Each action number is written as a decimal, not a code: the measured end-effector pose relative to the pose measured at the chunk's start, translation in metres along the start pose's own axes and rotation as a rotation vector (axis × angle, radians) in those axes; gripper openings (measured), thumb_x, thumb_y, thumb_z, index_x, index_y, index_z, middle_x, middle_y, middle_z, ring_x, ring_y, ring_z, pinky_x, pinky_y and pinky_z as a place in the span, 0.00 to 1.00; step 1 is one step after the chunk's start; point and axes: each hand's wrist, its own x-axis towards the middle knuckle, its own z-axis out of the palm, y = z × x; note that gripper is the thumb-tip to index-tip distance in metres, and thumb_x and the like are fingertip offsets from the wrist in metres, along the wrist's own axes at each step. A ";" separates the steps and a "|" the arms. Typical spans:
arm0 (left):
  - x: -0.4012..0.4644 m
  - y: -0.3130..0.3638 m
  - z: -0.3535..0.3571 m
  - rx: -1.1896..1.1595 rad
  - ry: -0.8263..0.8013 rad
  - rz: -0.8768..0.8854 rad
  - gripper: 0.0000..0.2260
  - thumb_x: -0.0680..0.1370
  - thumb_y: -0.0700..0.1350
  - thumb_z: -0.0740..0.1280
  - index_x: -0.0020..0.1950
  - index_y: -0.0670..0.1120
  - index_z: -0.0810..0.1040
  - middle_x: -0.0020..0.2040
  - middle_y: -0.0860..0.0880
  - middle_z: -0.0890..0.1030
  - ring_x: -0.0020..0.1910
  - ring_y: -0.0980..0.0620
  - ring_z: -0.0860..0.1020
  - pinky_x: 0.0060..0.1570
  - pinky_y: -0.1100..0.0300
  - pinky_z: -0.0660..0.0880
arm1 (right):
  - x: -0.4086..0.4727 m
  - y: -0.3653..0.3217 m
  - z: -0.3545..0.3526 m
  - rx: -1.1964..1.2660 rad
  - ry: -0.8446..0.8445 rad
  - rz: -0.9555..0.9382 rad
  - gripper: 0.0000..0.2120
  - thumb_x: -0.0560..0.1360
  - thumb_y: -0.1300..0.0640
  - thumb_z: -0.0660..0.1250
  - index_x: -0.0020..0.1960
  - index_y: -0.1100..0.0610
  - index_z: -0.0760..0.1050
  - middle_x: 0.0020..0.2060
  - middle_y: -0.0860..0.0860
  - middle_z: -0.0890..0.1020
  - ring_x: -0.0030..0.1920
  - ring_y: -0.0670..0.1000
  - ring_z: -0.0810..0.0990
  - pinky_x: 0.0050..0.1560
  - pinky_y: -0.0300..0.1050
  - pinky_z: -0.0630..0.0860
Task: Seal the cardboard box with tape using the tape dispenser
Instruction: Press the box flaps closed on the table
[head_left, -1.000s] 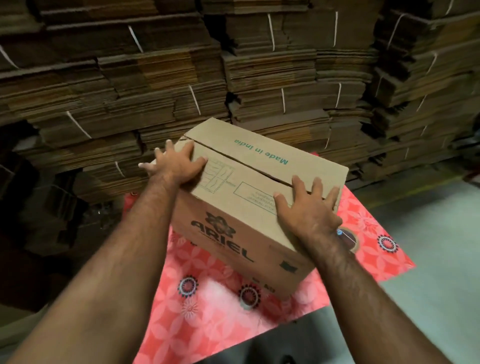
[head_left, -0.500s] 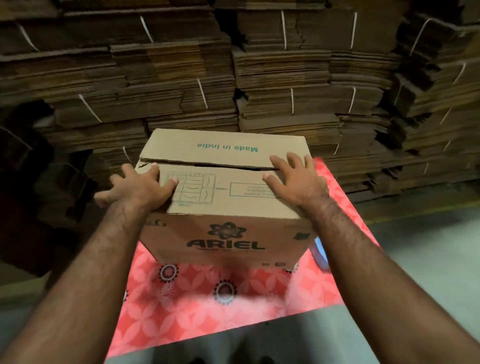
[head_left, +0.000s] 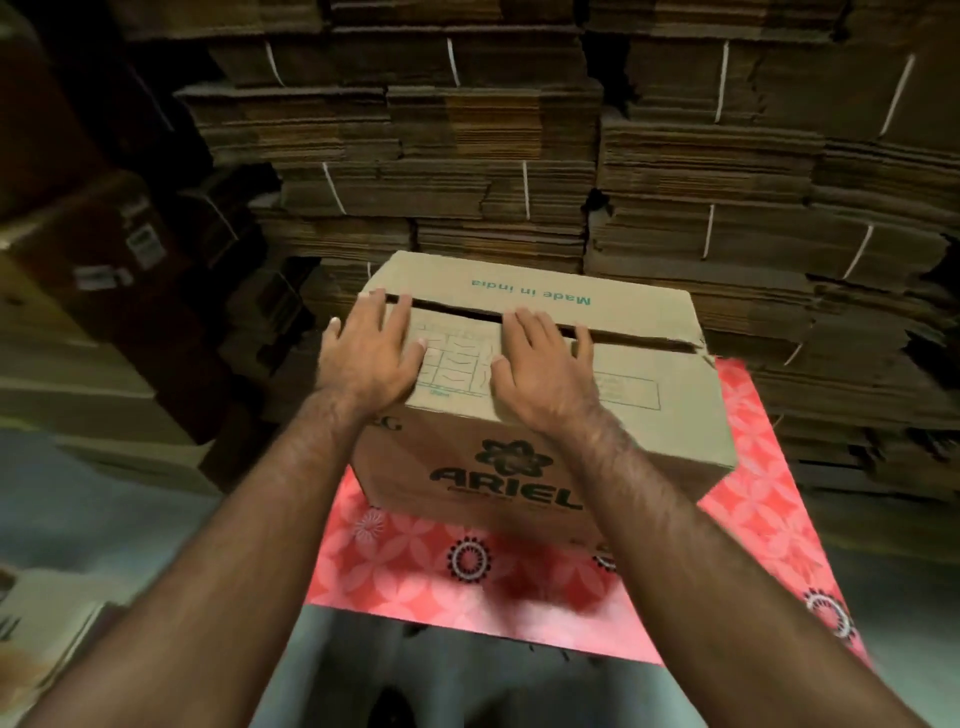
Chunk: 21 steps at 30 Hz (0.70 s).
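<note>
Head view only. Cardboard box (head_left: 545, 410) is seated on a red floral mat (head_left: 467, 566), in front of stacked flattened cartons (head_left: 467, 197). Near top flap is pressed down by both hands: left hand (head_left: 371, 358) at the left end, right hand (head_left: 545, 374) nearer the middle, fingers flat and extended, nothing grasped by either. Fingertips are placed at the centre seam (head_left: 623, 335), which is seen gaping, unsealed; no tape is visible on it. Step judged: flaps being closed and aligned, taping not started. Tape dispenser is not seen in frame. Next move calls for one hand to be kept on the flaps while the dispenser is fetched and started at one seam end.
</note>
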 end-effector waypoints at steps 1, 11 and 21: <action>0.005 0.000 -0.001 0.024 0.007 0.052 0.27 0.82 0.58 0.53 0.81 0.51 0.55 0.81 0.45 0.54 0.80 0.46 0.52 0.75 0.39 0.54 | 0.005 -0.014 0.004 0.012 -0.008 -0.025 0.31 0.81 0.46 0.50 0.82 0.55 0.53 0.82 0.50 0.55 0.81 0.52 0.52 0.78 0.66 0.44; 0.032 -0.010 0.024 -0.009 -0.166 0.190 0.32 0.83 0.62 0.48 0.81 0.44 0.53 0.82 0.47 0.53 0.80 0.49 0.53 0.77 0.43 0.49 | 0.012 0.019 0.006 -0.028 -0.206 0.193 0.33 0.83 0.42 0.40 0.82 0.58 0.38 0.82 0.53 0.40 0.81 0.51 0.39 0.80 0.59 0.39; 0.040 -0.007 0.031 0.055 -0.141 0.051 0.37 0.81 0.65 0.43 0.80 0.40 0.51 0.81 0.43 0.53 0.80 0.45 0.52 0.77 0.42 0.50 | -0.018 0.087 -0.009 -0.141 -0.117 0.533 0.34 0.82 0.42 0.41 0.82 0.59 0.42 0.82 0.54 0.43 0.82 0.52 0.41 0.80 0.56 0.38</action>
